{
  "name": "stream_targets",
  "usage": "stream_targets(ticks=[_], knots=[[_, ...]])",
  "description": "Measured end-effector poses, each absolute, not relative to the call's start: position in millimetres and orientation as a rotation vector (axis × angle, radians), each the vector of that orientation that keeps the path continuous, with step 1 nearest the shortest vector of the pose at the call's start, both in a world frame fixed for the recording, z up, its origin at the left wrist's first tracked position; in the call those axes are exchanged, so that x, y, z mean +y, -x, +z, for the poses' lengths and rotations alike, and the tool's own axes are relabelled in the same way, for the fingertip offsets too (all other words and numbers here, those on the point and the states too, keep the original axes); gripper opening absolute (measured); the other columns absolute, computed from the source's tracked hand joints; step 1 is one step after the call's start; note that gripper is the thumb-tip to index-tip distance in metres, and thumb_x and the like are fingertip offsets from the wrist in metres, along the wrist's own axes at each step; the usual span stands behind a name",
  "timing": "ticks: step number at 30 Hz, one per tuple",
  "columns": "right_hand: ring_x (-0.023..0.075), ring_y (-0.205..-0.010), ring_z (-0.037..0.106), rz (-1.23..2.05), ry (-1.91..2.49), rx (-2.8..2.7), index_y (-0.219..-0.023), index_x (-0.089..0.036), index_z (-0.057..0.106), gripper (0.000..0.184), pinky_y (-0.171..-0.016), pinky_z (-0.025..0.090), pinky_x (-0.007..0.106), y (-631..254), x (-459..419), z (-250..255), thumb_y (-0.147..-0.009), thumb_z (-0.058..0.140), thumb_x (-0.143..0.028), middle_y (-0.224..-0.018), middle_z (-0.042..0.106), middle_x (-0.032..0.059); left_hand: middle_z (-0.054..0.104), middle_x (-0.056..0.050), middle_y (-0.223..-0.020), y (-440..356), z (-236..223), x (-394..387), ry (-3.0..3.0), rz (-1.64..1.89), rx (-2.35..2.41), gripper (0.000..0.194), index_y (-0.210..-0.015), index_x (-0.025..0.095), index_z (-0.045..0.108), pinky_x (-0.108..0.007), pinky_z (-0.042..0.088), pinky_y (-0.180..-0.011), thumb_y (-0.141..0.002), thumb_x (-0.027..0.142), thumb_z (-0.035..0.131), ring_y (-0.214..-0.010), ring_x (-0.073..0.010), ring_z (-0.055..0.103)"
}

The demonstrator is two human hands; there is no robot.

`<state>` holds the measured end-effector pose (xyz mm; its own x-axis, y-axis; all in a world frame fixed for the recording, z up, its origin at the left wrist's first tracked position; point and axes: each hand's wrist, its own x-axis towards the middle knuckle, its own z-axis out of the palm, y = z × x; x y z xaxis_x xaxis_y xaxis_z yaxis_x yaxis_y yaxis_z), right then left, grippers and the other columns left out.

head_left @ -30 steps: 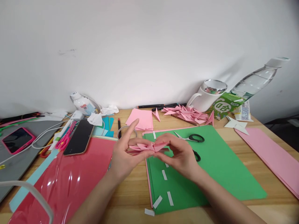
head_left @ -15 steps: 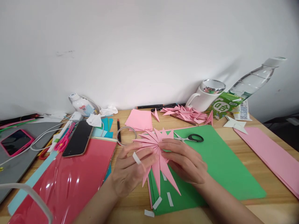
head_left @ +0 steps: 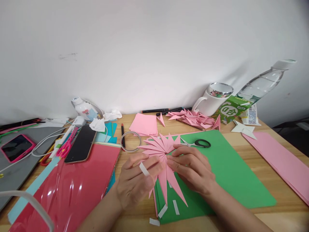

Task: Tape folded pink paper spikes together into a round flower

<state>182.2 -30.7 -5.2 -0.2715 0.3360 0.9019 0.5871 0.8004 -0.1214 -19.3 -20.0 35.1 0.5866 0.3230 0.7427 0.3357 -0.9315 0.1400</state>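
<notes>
A pink folded-paper star point(head_left: 163, 178), made of many pointed pleats fanned round a centre, is held above the front left of a green paper sheet point(head_left: 231, 174). My left hand point(head_left: 137, 178) grips it from the left, fingertips pressed near the centre; a white strip point(head_left: 144, 169) sticks to a finger. From the right, my right hand point(head_left: 194, 167) pinches the pleats near the middle, its thumb hidden. Several white strips point(head_left: 176, 207) lie at the green sheet's front left edge. Just behind the star are black-handled scissors point(head_left: 202, 143), partly covered, and a roll of tape point(head_left: 130, 141).
Pink squares point(head_left: 144, 124) and a heap of folded pink pieces point(head_left: 195, 118) lie near the wall. A white mug point(head_left: 212, 101), green carton point(head_left: 229, 109) and water bottle point(head_left: 263, 82) stand back right. Left are a phone point(head_left: 81, 145) and red folder point(head_left: 70, 187).
Both hands have shifted slightly, with the right fingers closer to the star's centre. The star has moved slightly right, and a small gap now shows at its middle.
</notes>
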Motion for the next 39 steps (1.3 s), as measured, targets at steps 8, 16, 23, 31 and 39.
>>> stream_targets(ticks=[8, 16, 23, 31, 39], knots=[[0.0182, -0.086, 0.063, -0.281, 0.696, -1.875, -0.084, -0.020, 0.064, 0.017, -0.082, 0.060, 0.040, -180, -30, 2, -0.086, 0.053, -0.008, -0.078, 0.067, 0.0033, 0.075, -0.003, -0.092, 20, 32, -19, 2.814, -1.281, -0.556, 0.044, -0.132, 0.022, 0.047, -0.029, 0.048, -0.091, -0.098, 0.018, 0.021, -0.095, -0.0130, 0.067], [0.0178, -0.078, 0.061, -0.224, 0.771, -1.821, -0.088, -0.022, 0.060, 0.018, -0.080, 0.052, 0.045, -175, -30, -7, -0.084, 0.054, -0.005, -0.080, 0.070, 0.0021, 0.075, -0.003, -0.098, 20, 29, -20, 2.841, -1.238, -0.661, 0.043, -0.134, 0.022, 0.047, -0.027, 0.048, -0.092, -0.097, 0.015, 0.027, -0.099, -0.0120, 0.067], [0.0180, -0.081, 0.059, -0.139, 0.762, -1.856, -0.088, -0.019, 0.057, 0.020, -0.090, 0.048, 0.050, -174, -25, -11, -0.083, 0.051, -0.001, -0.079, 0.065, 0.0035, 0.076, -0.004, -0.087, 12, 17, -11, 2.734, -1.493, -0.567, 0.084, -0.149, 0.022, 0.007, -0.035, 0.051, -0.089, -0.083, 0.006, 0.058, -0.085, -0.0170, 0.071], [0.0166, -0.078, 0.060, -0.101, 0.853, -1.925, -0.090, -0.020, 0.057, 0.018, -0.088, 0.046, 0.045, -175, -20, -8, -0.087, 0.048, -0.004, -0.073, 0.065, 0.0016, 0.073, -0.009, -0.103, 13, 15, -3, 2.857, -1.607, -0.689, 0.093, -0.149, 0.020, 0.007, -0.035, 0.055, -0.088, -0.077, 0.008, 0.066, -0.098, -0.0202, 0.068], [0.0209, -0.084, 0.063, 0.255, 0.751, -1.807, -0.093, -0.021, 0.063, 0.014, -0.081, 0.050, 0.041, -176, -16, -5, -0.080, 0.069, -0.018, -0.081, 0.071, 0.0049, 0.076, -0.001, -0.087, 11, 11, -10, 2.822, -1.748, -1.155, 0.096, -0.148, 0.027, 0.016, -0.024, 0.059, -0.071, -0.073, 0.011, 0.072, -0.074, -0.0164, 0.072]])
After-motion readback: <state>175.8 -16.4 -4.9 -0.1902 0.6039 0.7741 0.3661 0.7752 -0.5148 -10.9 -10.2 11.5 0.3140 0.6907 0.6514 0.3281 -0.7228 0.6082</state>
